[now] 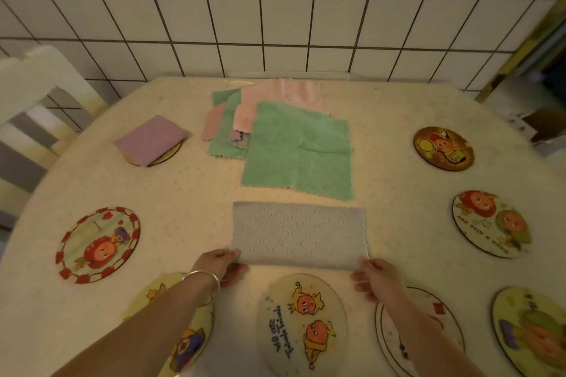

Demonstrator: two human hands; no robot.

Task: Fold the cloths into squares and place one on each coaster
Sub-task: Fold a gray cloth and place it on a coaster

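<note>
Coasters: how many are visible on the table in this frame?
8. Far left under the folded purple cloth; left; near left under the left forearm; near centre; under the right forearm; near right; right; far right. More may lie under the cloth pile.

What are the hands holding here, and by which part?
The grey cloth, folded to a rectangle: left hand pinches its near left corner, right hand its near right corner.

Cream worktop point(153, 193) filling the frame, grey cloth point(298, 234) lower centre, green cloth point(298, 150) above it, pink and green cloths point(275, 98) top centre, purple cloth point(150, 139) over an upper-left coaster point(165, 156), cartoon coasters point(442, 148) ringing the edges.
</note>
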